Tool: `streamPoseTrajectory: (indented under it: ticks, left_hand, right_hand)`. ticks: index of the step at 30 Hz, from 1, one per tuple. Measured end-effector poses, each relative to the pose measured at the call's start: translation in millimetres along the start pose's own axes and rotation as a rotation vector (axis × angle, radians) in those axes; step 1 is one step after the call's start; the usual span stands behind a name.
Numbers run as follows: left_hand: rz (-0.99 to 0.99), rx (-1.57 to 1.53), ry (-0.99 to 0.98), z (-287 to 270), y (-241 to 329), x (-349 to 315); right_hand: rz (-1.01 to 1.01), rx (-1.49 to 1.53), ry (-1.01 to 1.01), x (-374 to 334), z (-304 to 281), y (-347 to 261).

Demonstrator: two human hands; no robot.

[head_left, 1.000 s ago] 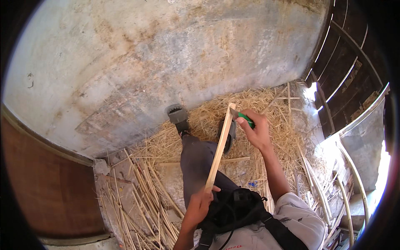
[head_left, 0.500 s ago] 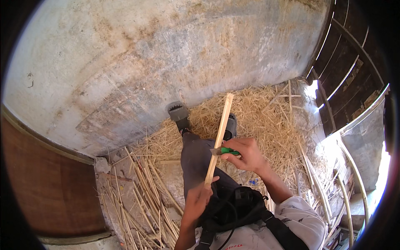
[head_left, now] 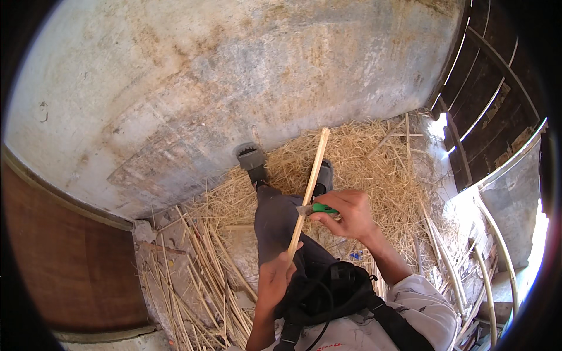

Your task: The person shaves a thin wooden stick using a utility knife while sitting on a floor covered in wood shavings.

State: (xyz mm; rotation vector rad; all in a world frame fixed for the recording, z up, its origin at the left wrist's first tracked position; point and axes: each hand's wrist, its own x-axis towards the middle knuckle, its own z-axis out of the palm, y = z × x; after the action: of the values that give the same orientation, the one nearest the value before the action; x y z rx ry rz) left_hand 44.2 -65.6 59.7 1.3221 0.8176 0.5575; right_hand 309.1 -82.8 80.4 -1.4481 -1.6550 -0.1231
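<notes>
A pale strip of split wood or bamboo point(head_left: 317, 167) slants up and away from me over my lap. Its near end is gripped in my left hand point(head_left: 277, 275), fingers wrapped round it. My right hand point(head_left: 348, 215) is closed on the green handle of a utility knife point(head_left: 324, 208). The knife's grey blade lies across the strip, touching it about midway along its length. Part of the handle is hidden by my fingers.
Straw-like shavings point(head_left: 369, 169) cover the floor around my shoes point(head_left: 252, 157). Long thin sticks point(head_left: 213, 275) lie in a heap at the left. A stained wall point(head_left: 234, 76) rises ahead, a brown panel point(head_left: 70, 251) stands at the far left, and bent poles point(head_left: 497, 234) lean at the right.
The strip has turned slightly, showing a narrower face. My right hand and the knife have moved a little up and away along it. My left hand stays on the near end.
</notes>
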Motion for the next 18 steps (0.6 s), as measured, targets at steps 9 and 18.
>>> streamPoseTrajectory:
  ticks: [9, 18]
  left_hand:
    - [-0.02, -0.07, 0.015, 3.6, 4.6, -1.6]
    - [-0.002, -0.017, 0.008, 2.4, 4.0, -3.5]
  right_hand:
    - [-0.005, -0.079, 0.021, 1.9, -6.5, -2.3]
    - [-0.008, -0.114, 0.008, 1.8, -10.7, -3.3]
